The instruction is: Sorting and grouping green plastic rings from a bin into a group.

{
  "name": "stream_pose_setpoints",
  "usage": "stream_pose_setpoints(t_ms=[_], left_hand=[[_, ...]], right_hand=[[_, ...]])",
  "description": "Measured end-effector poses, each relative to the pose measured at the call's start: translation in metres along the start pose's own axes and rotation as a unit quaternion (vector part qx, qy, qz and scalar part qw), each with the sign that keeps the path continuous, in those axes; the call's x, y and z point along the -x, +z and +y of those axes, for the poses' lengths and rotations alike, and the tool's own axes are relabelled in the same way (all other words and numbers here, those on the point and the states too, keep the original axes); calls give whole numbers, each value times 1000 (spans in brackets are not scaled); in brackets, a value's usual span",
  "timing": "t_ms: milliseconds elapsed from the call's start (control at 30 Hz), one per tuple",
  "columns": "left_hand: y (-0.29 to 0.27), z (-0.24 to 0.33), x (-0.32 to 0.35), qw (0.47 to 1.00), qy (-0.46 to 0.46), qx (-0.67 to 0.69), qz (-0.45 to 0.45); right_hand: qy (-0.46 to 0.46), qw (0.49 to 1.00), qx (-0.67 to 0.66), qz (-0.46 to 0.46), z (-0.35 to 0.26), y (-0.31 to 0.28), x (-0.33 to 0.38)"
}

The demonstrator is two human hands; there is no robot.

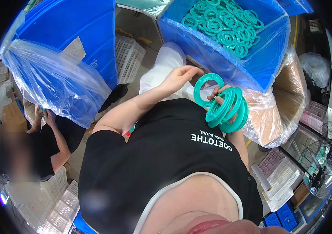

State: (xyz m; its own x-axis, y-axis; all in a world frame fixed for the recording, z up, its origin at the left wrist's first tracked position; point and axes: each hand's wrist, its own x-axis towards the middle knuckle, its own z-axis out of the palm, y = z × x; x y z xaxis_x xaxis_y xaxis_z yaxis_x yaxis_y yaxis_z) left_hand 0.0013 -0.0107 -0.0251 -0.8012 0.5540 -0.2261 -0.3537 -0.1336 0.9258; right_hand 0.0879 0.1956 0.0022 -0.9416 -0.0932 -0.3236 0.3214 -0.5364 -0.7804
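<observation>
Green rings (224,111) hang fanned and uneven toward three o'clock from the middle of my remote view, threaded over the curled fingers of the worker's right hand (218,97), which looks closed around the bundle, though the rings hide much of its grip. The left hand (178,80), just past twelve, is partway open, its fingers loosely bent and nothing visible in its grasp; I cannot tell whether its fingertips touch the nearest ring (198,91), which tilts away from the stack on the bundle's ten o'clock side. That ring worries me most: it appears lightly supported, so a slackened finger or a nudge from the left hand could send it off the bundle. The others lean at differing angles, and I judge that a quick turn of the right wrist could let several slide together. At one o'clock, a blue bin (247,70) lined with clear film holds a loose pile of matching rings (228,23); a bundle brushing that film could snag. At three o'clock, beyond the right hand, a plastic-draped carton (290,97) stands near enough, in my estimate, for a dropped ring to land in its folds.
</observation>
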Motion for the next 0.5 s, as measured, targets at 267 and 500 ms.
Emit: stream_pose_setpoints(t_ms=[267,500], left_hand=[[11,11,7,984,-137,33,-111],[5,-20,-9,991,43,-127,-12]], right_hand=[[46,998,40,16,3,-10,-2],[54,992,112,11,-4,-20,-4]])
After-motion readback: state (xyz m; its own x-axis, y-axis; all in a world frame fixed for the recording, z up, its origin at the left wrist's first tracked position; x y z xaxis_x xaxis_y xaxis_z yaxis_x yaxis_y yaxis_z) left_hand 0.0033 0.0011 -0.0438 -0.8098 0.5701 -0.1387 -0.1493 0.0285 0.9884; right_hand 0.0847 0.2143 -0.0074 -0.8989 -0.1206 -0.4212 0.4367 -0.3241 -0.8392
